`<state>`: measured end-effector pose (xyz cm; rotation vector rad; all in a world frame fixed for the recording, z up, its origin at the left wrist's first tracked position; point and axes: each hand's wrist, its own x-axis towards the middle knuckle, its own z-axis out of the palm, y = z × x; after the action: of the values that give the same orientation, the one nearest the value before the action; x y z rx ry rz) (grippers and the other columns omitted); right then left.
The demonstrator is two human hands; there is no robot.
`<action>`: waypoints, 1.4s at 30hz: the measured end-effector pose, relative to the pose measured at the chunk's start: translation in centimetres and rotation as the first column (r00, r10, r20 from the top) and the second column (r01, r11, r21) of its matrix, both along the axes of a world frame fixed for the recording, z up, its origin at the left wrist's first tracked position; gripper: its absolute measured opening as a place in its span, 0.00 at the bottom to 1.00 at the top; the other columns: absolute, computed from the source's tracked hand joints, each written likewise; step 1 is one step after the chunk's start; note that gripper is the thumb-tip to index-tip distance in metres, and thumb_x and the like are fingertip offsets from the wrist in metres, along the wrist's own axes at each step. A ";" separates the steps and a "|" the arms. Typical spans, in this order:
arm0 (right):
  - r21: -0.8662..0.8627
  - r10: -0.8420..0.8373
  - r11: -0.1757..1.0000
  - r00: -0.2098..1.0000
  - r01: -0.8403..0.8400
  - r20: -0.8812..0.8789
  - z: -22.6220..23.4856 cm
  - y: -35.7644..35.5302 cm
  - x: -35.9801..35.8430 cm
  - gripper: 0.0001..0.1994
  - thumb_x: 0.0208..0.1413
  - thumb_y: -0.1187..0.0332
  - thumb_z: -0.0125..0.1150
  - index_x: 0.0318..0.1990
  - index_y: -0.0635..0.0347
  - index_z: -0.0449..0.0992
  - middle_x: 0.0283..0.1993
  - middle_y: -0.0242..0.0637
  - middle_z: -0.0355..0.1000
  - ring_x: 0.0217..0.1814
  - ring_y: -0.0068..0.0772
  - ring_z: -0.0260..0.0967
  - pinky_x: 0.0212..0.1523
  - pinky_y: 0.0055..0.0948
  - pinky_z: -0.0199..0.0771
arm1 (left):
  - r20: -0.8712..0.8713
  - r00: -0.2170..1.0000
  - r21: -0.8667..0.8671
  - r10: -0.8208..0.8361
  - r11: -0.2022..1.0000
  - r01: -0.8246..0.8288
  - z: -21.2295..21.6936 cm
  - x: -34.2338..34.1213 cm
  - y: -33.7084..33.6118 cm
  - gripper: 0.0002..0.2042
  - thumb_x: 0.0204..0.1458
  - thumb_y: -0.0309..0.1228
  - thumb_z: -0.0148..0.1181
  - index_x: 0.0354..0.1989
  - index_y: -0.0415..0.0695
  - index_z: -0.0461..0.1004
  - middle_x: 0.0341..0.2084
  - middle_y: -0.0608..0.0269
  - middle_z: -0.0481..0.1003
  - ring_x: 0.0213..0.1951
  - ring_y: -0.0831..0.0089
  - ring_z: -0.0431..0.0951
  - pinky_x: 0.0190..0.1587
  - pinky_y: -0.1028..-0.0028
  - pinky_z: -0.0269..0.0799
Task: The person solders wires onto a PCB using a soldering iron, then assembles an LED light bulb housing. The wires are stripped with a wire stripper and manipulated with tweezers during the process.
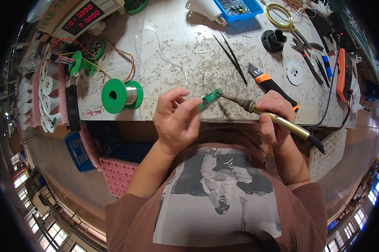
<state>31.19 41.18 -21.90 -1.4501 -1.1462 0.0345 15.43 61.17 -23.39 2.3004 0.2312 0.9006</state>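
Between the fingertips of my left hand (177, 117) is a small green circuit board (210, 98), held just above the table's near edge. My right hand (276, 115) is wrapped round the gold handle of a soldering iron (256, 110). The iron's tip points left and meets the far end of the board, or lies very close to it; I cannot tell which. To the left of my left hand a green spool of solder wire (121, 96) lies on its side on the worn white table (168, 54). Black tweezers (232, 59) and an orange-and-black utility knife (273, 86) lie beyond my right hand.
A meter with red digits (86, 17) stands at the far left, near white lamp housings (51, 105) in pink foam. At the back are a blue tray of small parts (239, 9) and a magnifying glass (279, 17). Pliers (309, 63) and an orange multimeter (344, 75) lie right.
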 end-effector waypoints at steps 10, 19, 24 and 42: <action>-0.011 -0.016 1.000 1.000 0.016 0.011 -0.6 -0.6 -0.2 0.07 0.53 0.73 0.61 0.38 0.64 0.75 0.27 0.40 0.72 0.25 0.35 0.70 0.27 0.29 0.68 | -0.140 0.988 0.064 0.062 0.997 -0.054 -0.5 0.4 -0.7 0.18 0.38 0.28 0.75 0.41 0.50 0.80 0.35 0.64 0.69 0.29 0.70 0.70 0.29 0.70 0.69; -0.012 -0.030 0.999 0.999 0.030 0.026 -0.9 -0.8 -0.7 0.07 0.52 0.73 0.62 0.38 0.64 0.75 0.26 0.40 0.72 0.24 0.35 0.69 0.25 0.29 0.67 | 0.043 0.997 0.100 0.068 0.992 -0.072 -1.5 0.1 -0.8 0.15 0.39 0.26 0.76 0.37 0.52 0.78 0.36 0.65 0.69 0.31 0.70 0.73 0.27 0.72 0.70; -0.014 -0.040 0.999 0.996 0.041 0.085 -0.9 -0.9 -0.7 0.08 0.49 0.73 0.63 0.37 0.63 0.76 0.25 0.38 0.72 0.22 0.35 0.69 0.24 0.29 0.66 | 0.023 1.000 0.185 0.017 0.982 -0.021 -1.7 -0.4 -0.5 0.15 0.38 0.26 0.76 0.35 0.52 0.79 0.34 0.64 0.69 0.33 0.67 0.74 0.33 0.68 0.73; -0.001 -0.040 0.999 0.985 0.041 0.171 -1.0 -0.8 -0.8 0.08 0.50 0.73 0.64 0.37 0.65 0.77 0.25 0.39 0.73 0.21 0.34 0.69 0.21 0.29 0.66 | -0.201 0.979 0.110 0.026 0.994 -0.004 -0.3 1.2 -0.2 0.12 0.43 0.30 0.73 0.36 0.46 0.80 0.30 0.64 0.72 0.33 0.63 0.73 0.36 0.64 0.68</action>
<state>30.43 40.41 -22.85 -1.5026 -1.2551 -0.1178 16.59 60.94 -23.71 2.4976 0.2930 0.7009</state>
